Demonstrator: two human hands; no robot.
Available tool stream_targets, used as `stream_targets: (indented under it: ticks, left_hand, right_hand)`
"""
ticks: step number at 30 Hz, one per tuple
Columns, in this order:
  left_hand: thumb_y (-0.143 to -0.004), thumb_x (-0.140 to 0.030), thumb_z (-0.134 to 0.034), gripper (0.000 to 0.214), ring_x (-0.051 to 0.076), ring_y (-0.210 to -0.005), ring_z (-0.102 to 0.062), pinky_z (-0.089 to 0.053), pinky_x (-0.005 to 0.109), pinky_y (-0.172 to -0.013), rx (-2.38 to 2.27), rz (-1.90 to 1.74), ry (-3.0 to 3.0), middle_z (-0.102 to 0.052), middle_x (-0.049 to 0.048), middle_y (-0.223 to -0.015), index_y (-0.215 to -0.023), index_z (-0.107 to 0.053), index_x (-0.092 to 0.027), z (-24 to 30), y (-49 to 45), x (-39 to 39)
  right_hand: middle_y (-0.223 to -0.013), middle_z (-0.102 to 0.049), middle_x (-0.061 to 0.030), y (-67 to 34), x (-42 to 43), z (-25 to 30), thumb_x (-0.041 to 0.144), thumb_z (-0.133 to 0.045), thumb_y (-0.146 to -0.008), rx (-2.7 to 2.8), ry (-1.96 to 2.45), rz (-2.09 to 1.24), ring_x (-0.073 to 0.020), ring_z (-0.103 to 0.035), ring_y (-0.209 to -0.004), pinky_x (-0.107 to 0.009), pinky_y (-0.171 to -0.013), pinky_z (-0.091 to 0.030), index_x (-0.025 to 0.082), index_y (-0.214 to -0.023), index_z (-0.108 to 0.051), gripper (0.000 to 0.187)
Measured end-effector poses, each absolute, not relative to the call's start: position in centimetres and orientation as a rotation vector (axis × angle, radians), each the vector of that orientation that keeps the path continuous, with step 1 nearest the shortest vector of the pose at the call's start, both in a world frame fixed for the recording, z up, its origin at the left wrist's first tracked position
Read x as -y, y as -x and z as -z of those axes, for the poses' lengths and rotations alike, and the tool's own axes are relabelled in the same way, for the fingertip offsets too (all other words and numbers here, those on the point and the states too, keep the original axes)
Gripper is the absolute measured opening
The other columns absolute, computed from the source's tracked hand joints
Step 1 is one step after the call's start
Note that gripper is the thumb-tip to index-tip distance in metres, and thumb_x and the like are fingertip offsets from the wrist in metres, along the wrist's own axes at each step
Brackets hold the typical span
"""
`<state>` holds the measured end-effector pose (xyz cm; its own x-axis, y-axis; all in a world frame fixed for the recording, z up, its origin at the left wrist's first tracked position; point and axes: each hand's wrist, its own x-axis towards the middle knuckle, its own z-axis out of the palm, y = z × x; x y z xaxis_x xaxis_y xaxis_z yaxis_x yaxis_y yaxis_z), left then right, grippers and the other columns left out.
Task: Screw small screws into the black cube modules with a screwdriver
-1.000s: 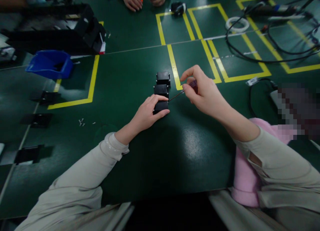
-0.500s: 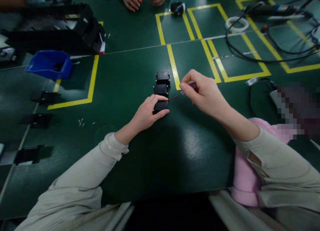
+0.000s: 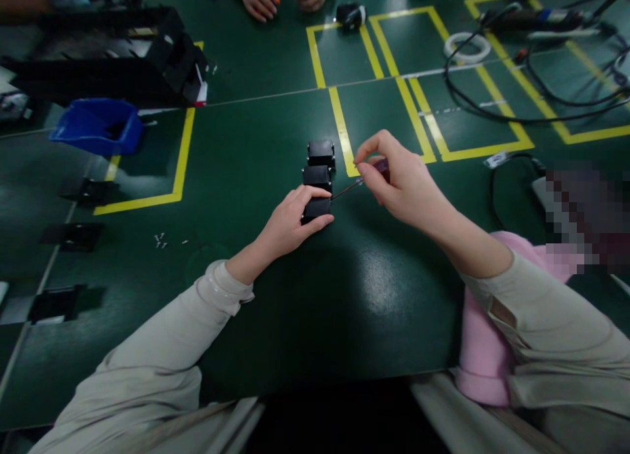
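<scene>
Three small black blocks stand in a row on the green table. My left hand (image 3: pixel 290 223) grips the nearest black block (image 3: pixel 316 208), thumb on its near side and index finger along its far side. Just beyond it sits the middle black block (image 3: pixel 316 176), and past that the far black block (image 3: pixel 321 151). My right hand (image 3: pixel 394 177) is closed round a screwdriver (image 3: pixel 382 167) with a dark reddish handle. Its thin shaft slants down to the left, and the tip meets the right side of the nearest block by my left index finger.
Several small screws (image 3: pixel 160 240) lie to the left. Farther left are a blue bin (image 3: pixel 101 127) and a large black housing (image 3: pixel 113 60). A white tape ring (image 3: pixel 466 48) and black cables lie at the right. Across the table rest another person's hands (image 3: pixel 258 0).
My right thumb and index finger have shifted slightly on the screwdriver, with the index finger raised a little. My left hand and the blocks have stayed in place.
</scene>
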<state>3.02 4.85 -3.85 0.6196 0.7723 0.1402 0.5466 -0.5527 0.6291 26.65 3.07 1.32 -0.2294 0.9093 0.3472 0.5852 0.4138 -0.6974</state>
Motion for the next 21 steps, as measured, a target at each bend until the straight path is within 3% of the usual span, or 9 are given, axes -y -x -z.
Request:
stream_targets:
  ticks: [3, 8, 11, 13, 15, 18, 21]
  left_hand:
    - [-0.095, -0.047, -0.06, 0.04, 0.025, -0.114, -0.059, -0.044, 0.036, -0.1, -1.041, -0.545, -2.301, -0.062, 0.0068, -0.124, -0.125, -0.057, -0.021, 3.81, -3.01, -4.82]
    - [-0.095, -0.048, -0.06, 0.04, 0.025, -0.115, -0.059, -0.044, 0.036, -0.1, -1.033, -0.552, -2.305, -0.062, 0.0067, -0.124, -0.126, -0.057, -0.021, 3.82, -3.01, -4.82]
    - [-0.095, -0.047, -0.06, 0.04, 0.025, -0.115, -0.059, -0.044, 0.036, -0.1, -1.04, -0.545, -2.3, -0.062, 0.0067, -0.124, -0.125, -0.057, -0.021, 3.8, -3.01, -4.82]
    - [-0.095, -0.047, -0.06, 0.04, 0.025, -0.114, -0.059, -0.045, 0.037, -0.1, -1.044, -0.542, -2.297, -0.062, 0.0068, -0.124, -0.125, -0.057, -0.021, 3.78, -3.01, -4.81]
    - [-0.095, -0.047, -0.06, 0.041, 0.025, -0.114, -0.059, -0.044, 0.037, -0.1, -1.043, -0.541, -2.298, -0.062, 0.0069, -0.124, -0.125, -0.057, -0.021, 3.77, -3.01, -4.81]
    - [-0.095, -0.047, -0.06, 0.041, 0.025, -0.115, -0.058, -0.044, 0.036, -0.1, -1.033, -0.548, -2.302, -0.062, 0.0069, -0.124, -0.125, -0.057, -0.021, 3.79, -3.02, -4.83]
    - [-0.095, -0.048, -0.06, 0.041, 0.025, -0.114, -0.059, -0.044, 0.036, -0.1, -1.035, -0.547, -2.3, -0.062, 0.0069, -0.124, -0.125, -0.057, -0.021, 3.78, -3.05, -4.88]
  right_hand:
    - [-0.07, -0.056, 0.0039, -26.64, -3.05, -1.38, 0.03, -0.049, -0.097, 1.912, 1.262, -0.572, -0.0122, -0.054, -0.059, -0.029, -0.062, -0.042, 0.024, -0.102, -0.051, 0.008]
    - [-0.061, -0.05, 0.0049, -26.67, -3.06, -1.36, 0.033, -0.05, -0.098, 1.937, 1.302, -0.566, -0.0114, -0.048, -0.055, -0.029, -0.061, -0.039, 0.024, -0.089, -0.051, 0.013]
    - [-0.064, -0.052, 0.0053, -26.64, -3.01, -1.41, 0.026, -0.05, -0.096, 1.931, 1.294, -0.573, -0.0116, -0.05, -0.055, -0.029, -0.063, -0.039, 0.024, -0.097, -0.051, 0.003]
    - [-0.067, -0.055, 0.0049, -26.6, -2.99, -1.48, 0.024, -0.05, -0.095, 1.922, 1.286, -0.573, -0.0118, -0.052, -0.057, -0.029, -0.063, -0.04, 0.024, -0.101, -0.051, 0.006]
    - [-0.066, -0.054, 0.0047, -26.58, -2.99, -1.52, 0.027, -0.051, -0.096, 1.924, 1.29, -0.566, -0.0117, -0.051, -0.057, -0.029, -0.062, -0.039, 0.024, -0.096, -0.051, 0.003]
    - [-0.06, -0.048, 0.005, -26.6, -3.06, -1.46, 0.032, -0.05, -0.097, 1.941, 1.296, -0.554, -0.0112, -0.047, -0.054, -0.029, -0.06, -0.037, 0.024, -0.086, -0.05, 0.014]
    - [-0.061, -0.049, 0.0055, -26.64, -3.11, -1.35, 0.03, -0.048, -0.097, 1.929, 1.279, -0.564, -0.0111, -0.048, -0.053, -0.029, -0.06, -0.038, 0.024, -0.092, -0.051, 0.009]
